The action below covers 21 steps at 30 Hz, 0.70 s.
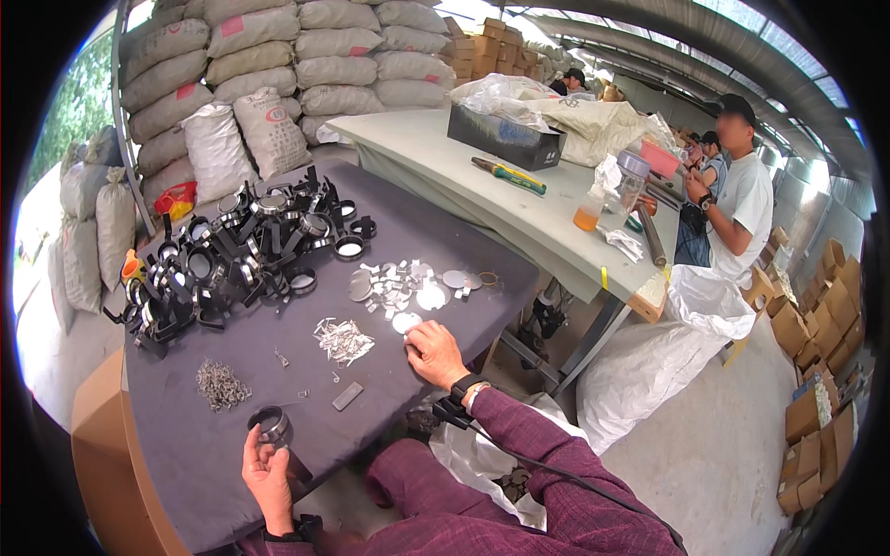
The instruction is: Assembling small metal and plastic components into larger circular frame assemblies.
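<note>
At the near left edge of the dark table, my left hand grips a black ring-shaped part with a dark flat strap hanging from it. The ring stands tilted, with its opening facing up. Toward the table's middle, my right hand is curled, its fingertips on the near edge of a shiny round disc. Just beyond lies a scatter of small metal plates and discs. Left of that hand are a heap of thin silvery pins and a grey rectangular block. Small wire springs or clips form another pile.
A large heap of black ring parts with straps covers the table's far left. Beyond stands a pale table with pliers, a bottle of orange liquid and a black box. A white sack and co-workers are at right.
</note>
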Motion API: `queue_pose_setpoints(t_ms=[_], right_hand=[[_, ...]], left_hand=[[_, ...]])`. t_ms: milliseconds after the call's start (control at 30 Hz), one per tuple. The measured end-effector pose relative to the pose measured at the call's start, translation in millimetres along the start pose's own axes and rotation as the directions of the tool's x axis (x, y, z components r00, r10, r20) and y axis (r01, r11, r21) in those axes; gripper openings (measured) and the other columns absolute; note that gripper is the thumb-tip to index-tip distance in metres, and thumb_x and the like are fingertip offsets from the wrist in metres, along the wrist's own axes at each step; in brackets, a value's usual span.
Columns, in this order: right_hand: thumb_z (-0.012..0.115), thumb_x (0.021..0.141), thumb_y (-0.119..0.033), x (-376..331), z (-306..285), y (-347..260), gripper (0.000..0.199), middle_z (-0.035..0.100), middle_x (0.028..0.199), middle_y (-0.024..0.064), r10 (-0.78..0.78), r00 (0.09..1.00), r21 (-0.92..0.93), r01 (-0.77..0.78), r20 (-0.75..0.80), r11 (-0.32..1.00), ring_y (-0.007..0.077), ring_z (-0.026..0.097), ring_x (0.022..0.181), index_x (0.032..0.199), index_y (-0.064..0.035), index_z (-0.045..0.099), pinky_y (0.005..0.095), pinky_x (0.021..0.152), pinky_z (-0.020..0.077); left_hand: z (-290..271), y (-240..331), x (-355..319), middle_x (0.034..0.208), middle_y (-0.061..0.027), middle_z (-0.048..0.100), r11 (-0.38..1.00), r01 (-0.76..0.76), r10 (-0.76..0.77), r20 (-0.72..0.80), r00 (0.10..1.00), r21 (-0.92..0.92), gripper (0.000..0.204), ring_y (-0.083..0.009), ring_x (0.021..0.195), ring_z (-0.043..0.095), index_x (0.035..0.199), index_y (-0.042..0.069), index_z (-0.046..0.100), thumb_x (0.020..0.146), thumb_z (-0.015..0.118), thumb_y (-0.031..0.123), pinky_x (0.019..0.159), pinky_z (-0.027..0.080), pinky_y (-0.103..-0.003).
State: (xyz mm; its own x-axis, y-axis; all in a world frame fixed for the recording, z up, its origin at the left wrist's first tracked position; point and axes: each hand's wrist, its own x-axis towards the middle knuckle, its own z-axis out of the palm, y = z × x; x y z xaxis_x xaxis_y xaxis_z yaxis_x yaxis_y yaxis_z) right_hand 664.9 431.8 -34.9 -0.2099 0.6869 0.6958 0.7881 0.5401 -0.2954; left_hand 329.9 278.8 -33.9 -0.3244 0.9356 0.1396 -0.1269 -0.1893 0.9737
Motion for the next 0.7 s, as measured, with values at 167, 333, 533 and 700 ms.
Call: queue_pose_setpoints(t_ms=[167,333,533,700], right_hand=[[0.064,0.072,-0.008,1.9,-0.8,-1.4,0.011,0.061,0.089,0.0029,-0.004,1.000,-0.001,0.004,0.004,1.000,0.0246,0.054,0.089,0.081,-0.0091,0.058,0.0371,0.077,0.0428],[0.064,0.072,-0.008,1.5,-1.2,-1.4,0.011,0.061,0.089,0.0031,0.001,1.000,-0.007,-0.001,0.015,1.000,0.0245,0.055,0.089,0.081,-0.0091,0.058,0.0371,0.078,0.0429],[0.064,0.072,-0.008,0.9,-0.8,-2.1,0.011,0.060,0.089,0.0030,0.002,1.000,-0.010,-0.002,0.009,1.000,0.0245,0.055,0.089,0.081,-0.0091,0.058,0.0369,0.077,0.0429],[0.064,0.072,-0.008,0.9,-2.0,-3.3,0.011,0.060,0.088,0.0028,0.002,1.000,-0.008,-0.002,0.014,1.000,0.0245,0.054,0.089,0.081,-0.0091,0.058,0.0369,0.077,0.0428]], left_hand=[[0.4,4.5,-0.6,0.087,0.0003,0.056,1.000,0.009,-0.009,0.004,1.000,-0.013,0.057,-0.0021,0.068,0.048,0.135,0.002,0.045,0.081,0.063,-0.004,0.053,0.037,-0.014],[1.9,5.3,-0.4,0.087,0.0002,0.056,1.000,0.005,-0.005,0.009,1.000,-0.018,0.057,-0.0021,0.067,0.048,0.135,0.002,0.045,0.081,0.063,-0.004,0.053,0.037,-0.014],[0.5,4.0,-0.9,0.085,0.0011,0.054,1.000,0.001,-0.001,-0.001,1.000,-0.015,0.058,-0.0018,0.066,0.048,0.135,0.002,0.045,0.081,0.063,-0.004,0.052,0.038,-0.014],[1.4,5.6,-1.6,0.084,0.0014,0.055,1.000,0.009,-0.009,-0.003,1.000,-0.019,0.058,-0.0015,0.064,0.048,0.135,0.002,0.045,0.081,0.063,-0.004,0.049,0.038,-0.014]])
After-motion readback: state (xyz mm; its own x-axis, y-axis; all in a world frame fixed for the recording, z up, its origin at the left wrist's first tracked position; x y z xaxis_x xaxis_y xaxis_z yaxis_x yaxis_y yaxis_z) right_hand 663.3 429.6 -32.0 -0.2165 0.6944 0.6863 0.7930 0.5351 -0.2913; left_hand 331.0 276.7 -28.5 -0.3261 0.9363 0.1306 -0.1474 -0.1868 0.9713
